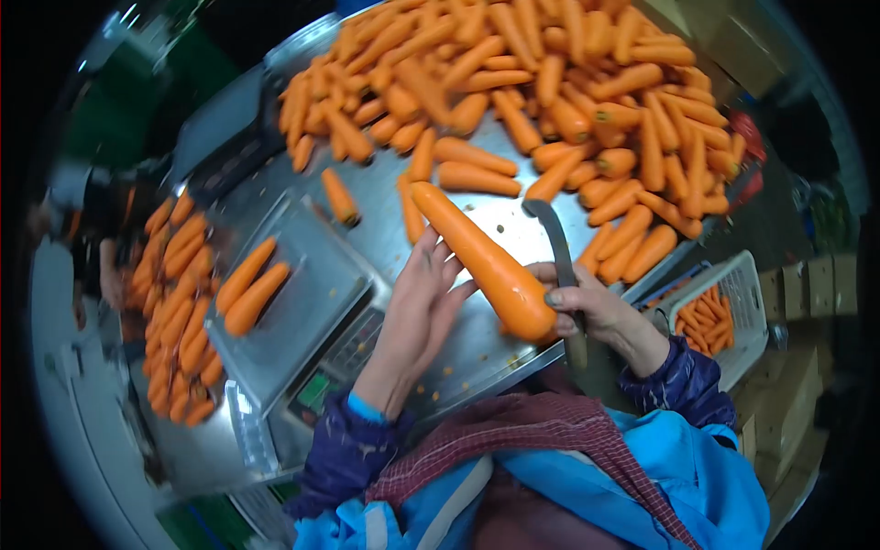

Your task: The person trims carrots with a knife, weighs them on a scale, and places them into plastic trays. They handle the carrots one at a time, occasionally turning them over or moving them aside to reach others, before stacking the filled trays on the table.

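Note:
A large carrot point(486, 261) lies slantwise in front of me, thick end toward me and tip pointing away. Cradling it from the left and below is my left hand point(426, 298), its fingers partly hidden behind the carrot. In my right hand point(587, 307) is a knife with a dark, curved-tip blade point(555, 234) and a wooden handle. The right thumb and fingertips are right at the carrot's thick end. Beyond both hands, a big pile of carrots point(568, 101) covers the far part of the metal table point(367, 197).
On the left stands a weighing scale point(293, 293) with two carrots on its pan. More carrots point(179, 321) are heaped further left, near another person's hand point(112, 275). A white crate point(747, 302) of small carrots and cardboard boxes point(779, 412) are at the right.

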### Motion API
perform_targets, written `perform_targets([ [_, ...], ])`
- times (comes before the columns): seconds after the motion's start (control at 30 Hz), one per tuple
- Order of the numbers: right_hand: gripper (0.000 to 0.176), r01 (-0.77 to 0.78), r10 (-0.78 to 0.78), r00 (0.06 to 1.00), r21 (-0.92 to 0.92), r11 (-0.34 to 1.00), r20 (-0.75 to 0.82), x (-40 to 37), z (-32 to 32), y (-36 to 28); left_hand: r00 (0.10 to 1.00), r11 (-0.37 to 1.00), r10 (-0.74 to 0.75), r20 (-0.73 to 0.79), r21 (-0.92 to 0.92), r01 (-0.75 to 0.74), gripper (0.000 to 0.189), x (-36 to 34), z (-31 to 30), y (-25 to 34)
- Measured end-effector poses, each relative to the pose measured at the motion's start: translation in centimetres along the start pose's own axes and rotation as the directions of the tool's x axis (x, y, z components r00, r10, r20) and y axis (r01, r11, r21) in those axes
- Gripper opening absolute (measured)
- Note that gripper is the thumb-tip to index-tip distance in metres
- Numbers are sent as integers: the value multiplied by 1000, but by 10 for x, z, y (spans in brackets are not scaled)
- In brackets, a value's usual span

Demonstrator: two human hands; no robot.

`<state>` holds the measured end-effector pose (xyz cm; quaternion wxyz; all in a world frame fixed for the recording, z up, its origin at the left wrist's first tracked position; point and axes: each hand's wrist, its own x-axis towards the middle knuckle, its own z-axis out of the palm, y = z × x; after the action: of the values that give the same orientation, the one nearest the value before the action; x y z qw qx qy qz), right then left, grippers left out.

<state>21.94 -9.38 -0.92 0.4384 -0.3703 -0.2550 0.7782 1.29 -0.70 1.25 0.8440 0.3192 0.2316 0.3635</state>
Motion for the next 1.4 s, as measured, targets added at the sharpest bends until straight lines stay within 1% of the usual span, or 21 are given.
perform_targets([
  [0.03, 60, -27, 28, 999, -7, 1000, 36, 4, 7, 11, 999, 1000, 26, -38, 0, -26, 53, -1, -3, 6],
  [0.1, 57, -111, 94, 992, 261, 959, 79, 11, 18, 26, 995, 941, 50, -85, -331, -75, 45, -7, -9, 16],
  [0.2, 54, -135, 76, 960, 208, 969, 271, 28, 32, 30, 968, 910, 249, 25, -347, -226, 42, -17, -33, 21],
  [0.27, 48, -117, 106, 978, 48, 992, 178, 30, 50, 24, 967, 900, 246, -61, -356, -251, 42, -27, -30, 26],
  [0.3, 45, -41, 73, 990, -249, 968, 119, 35, 54, 23, 967, 924, 256, -24, -287, -251, 41, -32, -34, 28],
  [0.33, 41, 21, 19, 997, -526, 850, 70, 39, 60, 19, 966, 944, 259, 17, -216, -249, 40, -35, -37, 30],
  [0.37, 38, -64, 7, 996, -695, 716, -84, 40, 67, 8, 967, 945, 254, 19, -220, -244, 40, -41, -39, 31],
  [0.4, 31, -31, -104, 985, -728, 684, -140, 45, 66, 9, 964, 965, 260, 53, -45, -258, 40, -47, -39, 34],
  [0.43, 27, 155, -306, 952, -832, 533, -19, 49, 70, 4, 962, 955, 257, 91, 130, -268, 40, -52, -40, 36],
  [0.47, 25, 311, -470, 873, -890, 333, 129, 53, 75, -3, 965, 959, 244, 96, 123, -255, 40, -55, -39, 38],
  [0.5, 25, 296, -471, 875, -894, 338, 112, 55, 81, -9, 966, 947, 236, 104, 199, -253, 41, -58, -39, 40],
  [0.57, 25, 436, -519, 746, -895, -93, 417, 57, 94, -20, 963, 907, 236, 128, 326, -265, 42, -63, -42, 41],
  [0.6, 25, 428, -523, 748, -899, -92, 410, 58, 97, -22, 964, 910, 229, 133, 324, -261, 42, -64, -41, 41],
  [0.67, 25, 384, -486, 710, -859, -338, 509, 61, 103, -26, 970, 884, 230, 74, 402, -240, 43, -68, -38, 42],
  [0.73, 33, 385, -451, 732, -856, -345, 511, 59, 109, -32, 966, 868, 244, 91, 424, -259, 44, -67, -40, 38],
  [0.8, 21, 337, -410, 711, -789, -514, 571, 59, 110, -34, 960, 851, 258, 109, 444, -280, 45, -67, -40, 37],
  [1.0, 21, 265, -387, 753, -783, -563, 533, 53, 106, -34, 962, 895, 193, 192, 367, -253, 38, -67, -41, 36],
  [1.23, 23, 261, -410, 741, -791, -554, 532, 58, 80, -29, 978, 849, 152, 144, 487, -204, 36, -67, -34, 33],
  [1.3, 25, 161, -559, 720, -882, -442, 412, 62, 58, -33, 986, 861, 139, 95, 480, -167, 35, -68, -31, 33],
  [1.33, 29, 180, -627, 705, -939, -293, 331, 61, 53, -35, 981, 858, 163, 106, 475, -194, 34, -67, -30, 34],
  [1.4, 28, 222, -607, 755, -967, -121, 249, 52, 54, -38, 976, 856, 193, 104, 468, -219, 33, -64, -30, 33],
])
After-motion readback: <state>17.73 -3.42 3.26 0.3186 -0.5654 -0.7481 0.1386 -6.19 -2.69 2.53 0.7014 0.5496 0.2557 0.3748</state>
